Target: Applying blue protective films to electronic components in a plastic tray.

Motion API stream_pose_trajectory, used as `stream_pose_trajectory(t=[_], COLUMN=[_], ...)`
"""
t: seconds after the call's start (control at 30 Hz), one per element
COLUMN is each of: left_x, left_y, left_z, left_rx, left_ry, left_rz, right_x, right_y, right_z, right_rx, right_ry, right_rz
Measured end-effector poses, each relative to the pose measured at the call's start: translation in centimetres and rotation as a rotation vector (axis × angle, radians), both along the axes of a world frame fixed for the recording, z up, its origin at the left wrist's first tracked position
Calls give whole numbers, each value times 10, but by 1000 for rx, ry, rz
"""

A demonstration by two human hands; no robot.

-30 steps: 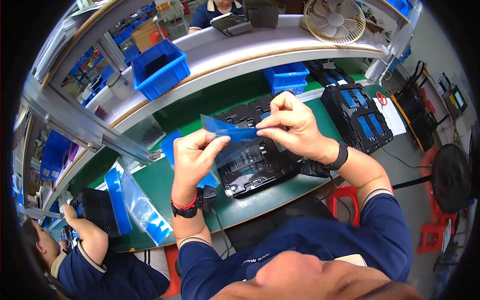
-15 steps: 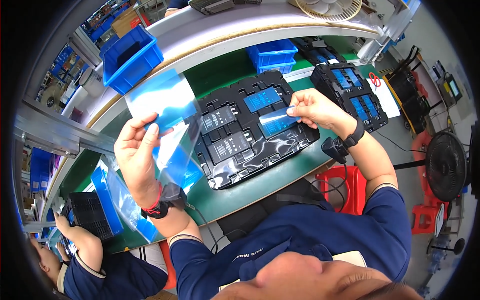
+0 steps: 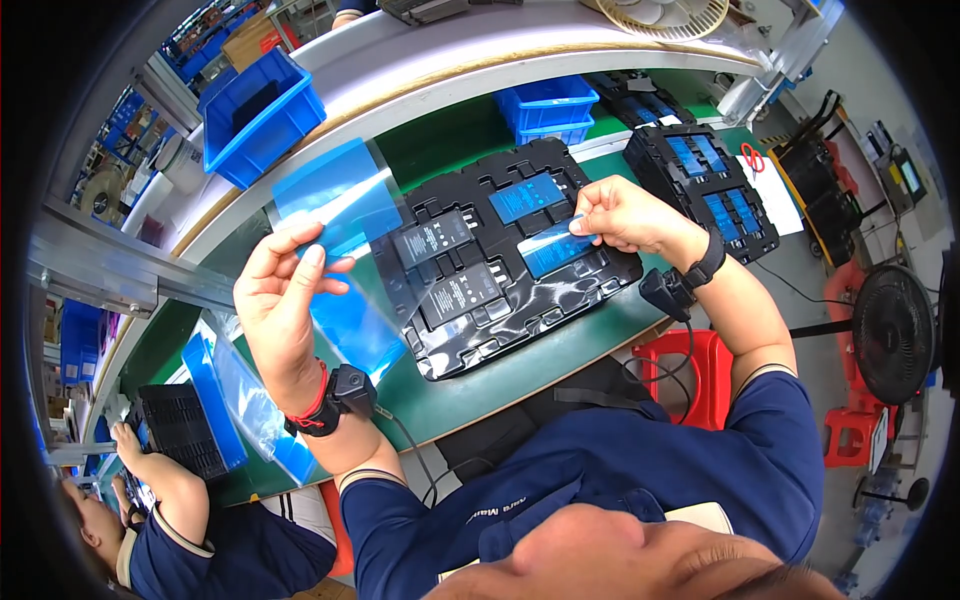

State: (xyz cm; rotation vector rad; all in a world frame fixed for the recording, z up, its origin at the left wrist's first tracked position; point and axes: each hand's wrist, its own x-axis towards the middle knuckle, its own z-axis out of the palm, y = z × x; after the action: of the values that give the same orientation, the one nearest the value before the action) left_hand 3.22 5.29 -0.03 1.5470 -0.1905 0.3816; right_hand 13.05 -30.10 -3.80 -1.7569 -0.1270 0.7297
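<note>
Two bare hands work over a green bench, seen from a head camera looking down through a fisheye lens. Only this one view is given.

At left of centre, the left hand [image 3: 282,300] is raised with the palm toward the bench, thumb and fingers pinched on a sheet of clear blue film [image 3: 340,205]. That film fans up and away from the hand toward the curved white shelf [image 3: 450,60], and more of it hangs below the hand, over the bench. A dark wrist device with a red band [image 3: 330,400] sits on that forearm, with a thin cable trailing from it.

Right of centre, the right hand [image 3: 620,212] has its fingertips closed on the end of a small blue battery cell [image 3: 555,248] wrapped in glossy film. This cell lies at the right side of a black moulded tray [image 3: 520,330], touching it. Other cells rest in the tray's pockets: a blue one [image 3: 527,196] further back and two dark ones [image 3: 432,238] toward the left. A black band [image 3: 705,268] circles the right wrist.

Beyond the right hand, well apart, a second black tray [image 3: 700,180] holds blue cells. Blue plastic bins [image 3: 255,115] stand on the shelf and another pair [image 3: 550,108] sits on the bench behind the tray. A red stool [image 3: 690,370] stands under the bench edge, and a black floor fan [image 3: 895,335] is at far right.

At lower left, another person in a dark blue shirt [image 3: 230,550] has a hand on a black tray [image 3: 180,425].
</note>
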Motion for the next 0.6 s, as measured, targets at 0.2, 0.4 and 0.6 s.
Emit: stream_pose_trajectory(t=[0.2, 0.4, 0.6], left_x=[0, 0, 3], left_y=[0, -2, -4], left_z=[0, -1, -1], left_rx=[13, 7, 35], left_ry=[1, 0, 0], left_rz=[1, 6, -31], right_x=[0, -5, -8], right_y=[0, 8, 14], right_z=[-1, 4, -1], right_rx=[4, -92, -360], right_ry=[11, -34, -413], right_rz=[-10, -24, 53])
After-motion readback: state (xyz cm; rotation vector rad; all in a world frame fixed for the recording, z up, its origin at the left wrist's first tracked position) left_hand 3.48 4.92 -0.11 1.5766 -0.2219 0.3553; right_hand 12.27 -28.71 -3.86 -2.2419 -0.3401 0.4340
